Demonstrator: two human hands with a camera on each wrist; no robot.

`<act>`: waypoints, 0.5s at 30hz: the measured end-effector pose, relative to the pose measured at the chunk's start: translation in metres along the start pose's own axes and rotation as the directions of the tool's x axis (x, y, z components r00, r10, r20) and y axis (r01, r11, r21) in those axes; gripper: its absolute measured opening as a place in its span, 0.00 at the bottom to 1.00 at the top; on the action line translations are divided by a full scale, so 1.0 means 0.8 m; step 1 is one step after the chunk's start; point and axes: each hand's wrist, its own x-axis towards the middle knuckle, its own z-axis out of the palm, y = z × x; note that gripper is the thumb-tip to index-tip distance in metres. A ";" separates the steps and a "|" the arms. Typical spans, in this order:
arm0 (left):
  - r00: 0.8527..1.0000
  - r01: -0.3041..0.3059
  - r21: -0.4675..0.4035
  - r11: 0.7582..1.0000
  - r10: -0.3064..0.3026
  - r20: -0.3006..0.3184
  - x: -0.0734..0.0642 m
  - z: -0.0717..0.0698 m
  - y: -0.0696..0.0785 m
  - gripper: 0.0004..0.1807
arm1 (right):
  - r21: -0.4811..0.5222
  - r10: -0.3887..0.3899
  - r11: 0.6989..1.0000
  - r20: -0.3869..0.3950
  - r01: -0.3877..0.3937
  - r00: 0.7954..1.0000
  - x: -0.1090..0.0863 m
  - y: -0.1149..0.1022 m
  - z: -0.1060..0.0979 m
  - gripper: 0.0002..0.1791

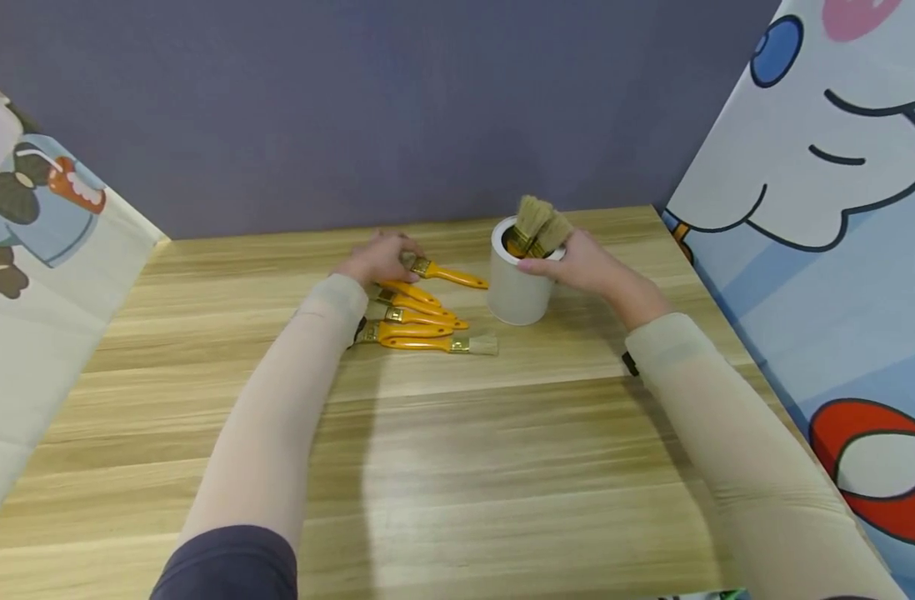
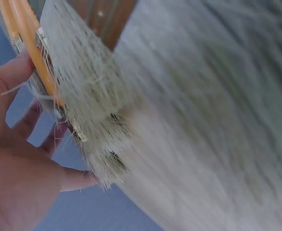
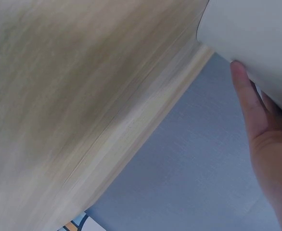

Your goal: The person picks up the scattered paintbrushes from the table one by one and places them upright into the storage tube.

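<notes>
Several paintbrushes with orange handles (image 1: 416, 331) lie on the wooden table. My left hand (image 1: 382, 257) reaches over their far end, beside the bristle end of the farthest paintbrush (image 1: 457, 276). In the left wrist view its fingers are spread around orange handles and pale bristles (image 2: 90, 91), the thumb beside a handle. To the right stands a white can (image 1: 519, 292), with paintbrushes (image 1: 533, 223) in it, bristles up. My right hand (image 1: 581, 265) grips the can near its rim, thumb in front. Its other fingers are mostly hidden behind the can (image 3: 261, 38).
The wooden table (image 1: 502, 475) runs back to a grey-blue wall panel (image 1: 397, 117). Cartoon-printed panels flank it, a pale one (image 1: 45, 333) on the left and a blue and white one (image 1: 862, 317) on the right.
</notes>
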 end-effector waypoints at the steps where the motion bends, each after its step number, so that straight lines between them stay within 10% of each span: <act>1: 1.000 0.000 0.008 1.000 0.000 -0.005 -0.001 0.000 0.000 0.31 | 0.002 -0.002 1.000 -0.001 0.002 1.000 0.000 0.000 0.000 0.45; 15: 0.995 -0.101 -0.115 0.988 0.099 -0.021 -0.016 -0.024 0.014 0.29 | 0.007 0.011 1.000 0.005 -0.011 1.000 -0.003 -0.002 -0.002 0.47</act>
